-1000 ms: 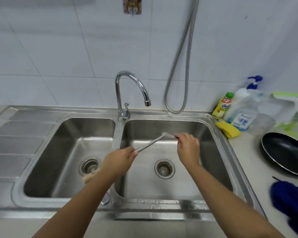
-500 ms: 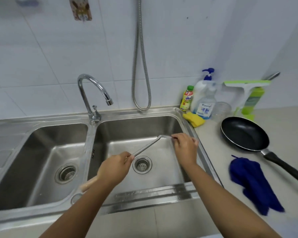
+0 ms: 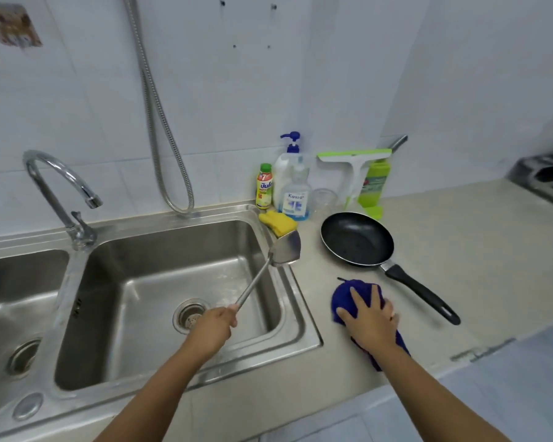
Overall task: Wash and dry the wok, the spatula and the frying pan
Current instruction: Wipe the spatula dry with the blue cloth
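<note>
My left hand [image 3: 214, 327] grips the handle of the steel spatula [image 3: 284, 250] over the right sink basin [image 3: 147, 301]; its blade points up and right, above the sink's right rim. My right hand [image 3: 369, 317] lies on the blue cloth [image 3: 342, 298] on the counter, fingers spread over it and pressing down. The black frying pan [image 3: 356, 239] sits on the counter just beyond the cloth, its handle pointing to the near right. No wok is in view.
A curved tap [image 3: 58, 186] stands between the two basins, and a metal hose [image 3: 160, 129] hangs on the wall. Soap bottles [image 3: 292, 183], a yellow sponge [image 3: 278, 222], a clear cup and a green squeegee [image 3: 355, 167] crowd the back corner. A stove edge [image 3: 546, 183] shows far right.
My right hand left the spatula blade and moved right onto the blue cloth. My left hand swung the spatula to the right, blade raised. The view turned right.
</note>
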Tool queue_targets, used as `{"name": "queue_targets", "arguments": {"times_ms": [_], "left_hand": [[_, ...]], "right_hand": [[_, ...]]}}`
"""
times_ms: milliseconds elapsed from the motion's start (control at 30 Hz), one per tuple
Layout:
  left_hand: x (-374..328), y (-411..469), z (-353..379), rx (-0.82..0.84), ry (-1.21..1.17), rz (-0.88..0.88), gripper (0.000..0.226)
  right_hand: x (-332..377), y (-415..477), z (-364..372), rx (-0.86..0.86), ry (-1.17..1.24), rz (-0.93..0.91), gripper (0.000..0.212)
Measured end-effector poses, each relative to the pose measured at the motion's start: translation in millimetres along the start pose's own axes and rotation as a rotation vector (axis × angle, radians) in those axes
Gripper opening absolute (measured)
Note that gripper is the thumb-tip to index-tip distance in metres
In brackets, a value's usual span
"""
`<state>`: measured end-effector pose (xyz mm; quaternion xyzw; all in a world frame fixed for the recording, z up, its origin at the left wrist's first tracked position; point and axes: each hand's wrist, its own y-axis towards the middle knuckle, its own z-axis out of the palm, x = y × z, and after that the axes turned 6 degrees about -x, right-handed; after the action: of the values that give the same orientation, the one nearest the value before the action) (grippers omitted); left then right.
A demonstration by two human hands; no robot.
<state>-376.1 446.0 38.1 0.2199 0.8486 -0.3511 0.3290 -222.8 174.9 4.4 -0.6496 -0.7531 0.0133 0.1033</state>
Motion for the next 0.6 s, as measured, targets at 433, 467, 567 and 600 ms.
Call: {"name": "queue_targets", "arguments": {"times_ms": [433, 467, 567, 600], "left_hand": [[-37, -38, 39, 0.301, -0.208, -0.119, 0.041], [-40, -41, 37, 0.330, -0.204, -0.133, 0.041], [-48, -52, 33, 0.421, -0.158, -0.144, 0.044], [-50, -55, 32, 0.434, -0.151, -0.145, 0.045]], "right_hand": [[7, 10, -14, -0.393, 0.700, -0.105, 0.033], [16, 12, -20, -0.443, 0.683, -0.187, 0.034], [37, 28, -32, -0.511, 0.428, -0.503, 0.036], [41, 36, -33, -0.538, 0.342, -0.558, 0.037]]}}
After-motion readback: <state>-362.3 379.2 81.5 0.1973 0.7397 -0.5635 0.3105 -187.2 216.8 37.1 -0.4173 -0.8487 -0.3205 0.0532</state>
